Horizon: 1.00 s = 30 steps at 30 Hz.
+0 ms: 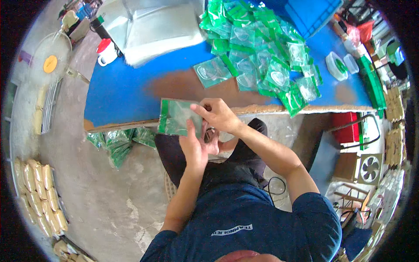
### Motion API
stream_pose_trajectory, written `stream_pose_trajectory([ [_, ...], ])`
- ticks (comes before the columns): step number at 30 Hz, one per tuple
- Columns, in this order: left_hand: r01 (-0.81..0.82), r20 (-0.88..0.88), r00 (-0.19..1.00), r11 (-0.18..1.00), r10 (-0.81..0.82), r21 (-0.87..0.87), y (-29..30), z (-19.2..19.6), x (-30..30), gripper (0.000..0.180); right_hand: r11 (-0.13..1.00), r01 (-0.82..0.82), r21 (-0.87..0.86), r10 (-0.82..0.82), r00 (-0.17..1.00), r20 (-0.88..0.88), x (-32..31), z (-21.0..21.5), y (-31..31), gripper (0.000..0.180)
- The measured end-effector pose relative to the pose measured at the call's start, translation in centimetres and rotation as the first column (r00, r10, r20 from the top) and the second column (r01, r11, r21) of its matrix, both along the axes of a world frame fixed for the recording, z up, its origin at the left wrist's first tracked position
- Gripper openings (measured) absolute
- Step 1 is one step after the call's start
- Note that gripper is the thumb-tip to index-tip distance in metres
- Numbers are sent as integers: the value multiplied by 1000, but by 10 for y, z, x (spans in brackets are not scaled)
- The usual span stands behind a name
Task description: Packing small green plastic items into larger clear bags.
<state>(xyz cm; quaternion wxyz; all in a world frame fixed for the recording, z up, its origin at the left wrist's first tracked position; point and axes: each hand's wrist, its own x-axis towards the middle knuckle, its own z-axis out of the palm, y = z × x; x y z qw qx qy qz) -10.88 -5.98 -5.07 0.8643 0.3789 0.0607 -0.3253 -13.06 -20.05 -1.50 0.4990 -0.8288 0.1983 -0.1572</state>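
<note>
Over my lap, at the table's front edge, I hold a clear plastic bag [176, 115] with a green strip along its left side. My left hand [195, 146] grips it from below, thumb lying across its front. At the bag's right edge my right hand [218, 115] is closed, thumb pressed against the plastic. Something small and dark shows between my hands, too hidden to name. Beyond them, on the blue table [126, 102], lies a heap of green-edged clear packets [257, 56], several with a pale coiled item inside.
Clear plastic sheets [163, 28] are stacked at the back left beside a white mug with a red lid [107, 52]. A blue crate [312, 15] and a clear tub [336, 66] stand to the right. More green packets [118, 144] hang below the table's front left edge.
</note>
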Motion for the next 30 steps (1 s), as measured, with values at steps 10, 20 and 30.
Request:
stream_pose_trajectory([
  [10,34,162,983,959,-83,283,48,8,35,36,762,-196,-617,363,918,158,-12,-20,-12,35],
  [20,261,37,963,958,-267,121,38,-14,20,46,643,63,-763,-55,998,36,-69,-22,-27,48],
  [30,190,103,970,953,-218,234,32,-8,22,33,408,258,-876,-375,922,97,-25,-40,-102,50],
])
